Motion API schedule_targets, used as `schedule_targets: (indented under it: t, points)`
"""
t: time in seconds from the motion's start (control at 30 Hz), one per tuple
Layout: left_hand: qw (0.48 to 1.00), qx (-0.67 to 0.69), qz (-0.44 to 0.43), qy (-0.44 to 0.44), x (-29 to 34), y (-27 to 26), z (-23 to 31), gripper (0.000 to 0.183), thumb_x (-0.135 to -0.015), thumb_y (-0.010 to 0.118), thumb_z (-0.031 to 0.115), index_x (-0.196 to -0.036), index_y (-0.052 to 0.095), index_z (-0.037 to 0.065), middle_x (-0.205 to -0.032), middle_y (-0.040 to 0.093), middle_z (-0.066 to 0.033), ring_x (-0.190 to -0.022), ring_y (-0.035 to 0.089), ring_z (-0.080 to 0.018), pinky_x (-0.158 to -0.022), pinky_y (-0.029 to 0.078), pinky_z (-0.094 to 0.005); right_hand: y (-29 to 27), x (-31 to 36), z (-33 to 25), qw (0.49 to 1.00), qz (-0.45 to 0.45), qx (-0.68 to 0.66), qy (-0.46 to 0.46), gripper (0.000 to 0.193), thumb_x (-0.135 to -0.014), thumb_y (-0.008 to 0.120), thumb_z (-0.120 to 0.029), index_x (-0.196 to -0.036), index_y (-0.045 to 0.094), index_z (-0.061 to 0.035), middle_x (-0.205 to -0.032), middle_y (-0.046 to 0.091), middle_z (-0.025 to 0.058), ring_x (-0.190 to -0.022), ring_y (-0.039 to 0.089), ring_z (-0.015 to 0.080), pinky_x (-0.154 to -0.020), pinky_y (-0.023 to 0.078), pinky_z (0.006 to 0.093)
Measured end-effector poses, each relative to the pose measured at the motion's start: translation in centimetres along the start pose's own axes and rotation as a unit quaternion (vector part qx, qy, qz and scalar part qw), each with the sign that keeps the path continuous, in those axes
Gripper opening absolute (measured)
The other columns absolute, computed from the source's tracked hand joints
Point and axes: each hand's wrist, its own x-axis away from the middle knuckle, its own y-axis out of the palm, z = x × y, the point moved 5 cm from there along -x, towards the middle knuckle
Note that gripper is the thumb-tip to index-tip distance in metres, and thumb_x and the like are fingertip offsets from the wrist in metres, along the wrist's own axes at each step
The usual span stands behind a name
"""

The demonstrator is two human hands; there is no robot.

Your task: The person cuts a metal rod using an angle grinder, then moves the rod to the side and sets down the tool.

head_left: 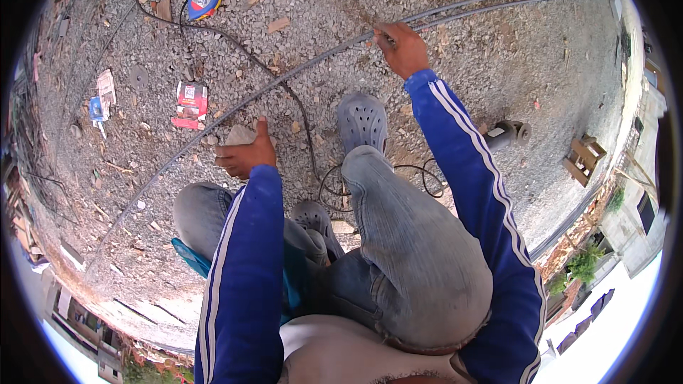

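Long thin grey metal rods (pixel 313 63) lie across the gravel from the lower left to the upper right, two strands showing on the right side. My right hand (pixel 403 50) is at the rods with its fingers curled and pinched around them; the exact hold is partly hidden by the hand. Lower and to the left, my left hand (pixel 250 154) is open, thumb raised apart from the outstretched fingers. Just beyond it sits a pale flat stone (pixel 239 135), and whether the hand touches it I cannot tell. The rods pass beyond that stone, apart from my left hand.
A black cable (pixel 245 50) snakes over the gravel and loops near my shoes (pixel 363 122). A blue tape measure (pixel 204 2) lies at the upper left, a red carton (pixel 191 104) below it. At right are a dark cylindrical tool (pixel 506 135) and a small wooden piece (pixel 585 159).
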Motion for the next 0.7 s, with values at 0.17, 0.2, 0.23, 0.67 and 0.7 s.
schedule_targets:
  t: [0.17, 0.2, 0.23, 0.67, 0.7]
  points:
    - [1.0, 0.002, 0.006, 0.005, 0.1, 0.0, 0.1, 0.131, -0.055, 0.075, 0.076, -0.145, 0.017, -0.001, -0.144, 0.025, -0.0332, -0.121, 0.04, -0.0526, -0.097, 0.041, -0.0578, 0.1, 0.3, -0.3, 0.999, 0.037, -0.021, -0.02, 0.021, -0.08, 0.068, -0.012, -0.101, 0.067, -0.0073, -0.085, 0.064, 0.0122, -0.081, 0.064, 0.0327, -0.07, 0.052, 0.0419]
    - [1.0, 0.001, 0.005, 0.002, 0.1, -0.1, 0.0, 0.131, -0.055, 0.075, 0.075, -0.145, 0.017, -0.001, -0.144, 0.025, -0.0332, -0.121, 0.04, -0.0527, -0.096, 0.041, -0.058, 0.1, 0.4, -0.5, 0.999, 0.032, 0.013, -0.038, 0.02, -0.08, 0.068, -0.011, -0.099, 0.067, -0.0064, -0.086, 0.064, 0.0124, -0.081, 0.063, 0.0329, -0.071, 0.051, 0.0417]
    - [1.0, 0.003, 0.003, 0.006, 0.1, -0.2, 0.0, 0.131, -0.055, 0.075, 0.075, -0.145, 0.017, -0.001, -0.144, 0.025, -0.0332, -0.121, 0.04, -0.0527, -0.096, 0.041, -0.058, 0.1, 0.5, -0.8, 0.997, 0.021, 0.045, -0.057, 0.019, -0.079, 0.068, -0.01, -0.097, 0.067, -0.0056, -0.086, 0.064, 0.0127, -0.081, 0.063, 0.033, -0.071, 0.051, 0.0415]
    - [1.0, -0.016, 0.022, 0.01, 0.1, 0.1, 0.0, 0.132, -0.053, 0.076, 0.076, -0.144, 0.018, 0.0, -0.144, 0.025, -0.0286, -0.114, 0.045, -0.0512, -0.09, 0.044, -0.0581, -0.3, 7.2, 1.2, 0.985, 0.072, -0.063, 0.142, 0.023, -0.085, 0.068, -0.015, -0.106, 0.065, -0.0064, -0.101, 0.067, 0.0133, -0.093, 0.065, 0.0336, -0.08, 0.051, 0.0386]
    - [0.999, -0.014, 0.026, 0.014, 0.0, 0.0, 0.0, 0.132, -0.053, 0.076, 0.076, -0.144, 0.018, 0.0, -0.143, 0.026, -0.0283, -0.114, 0.045, -0.0512, -0.089, 0.044, -0.0583, -0.2, 6.9, 1.2, 0.985, 0.076, -0.064, 0.143, 0.023, -0.085, 0.068, -0.015, -0.106, 0.065, -0.0064, -0.101, 0.067, 0.0133, -0.093, 0.065, 0.0336, -0.08, 0.051, 0.0386]
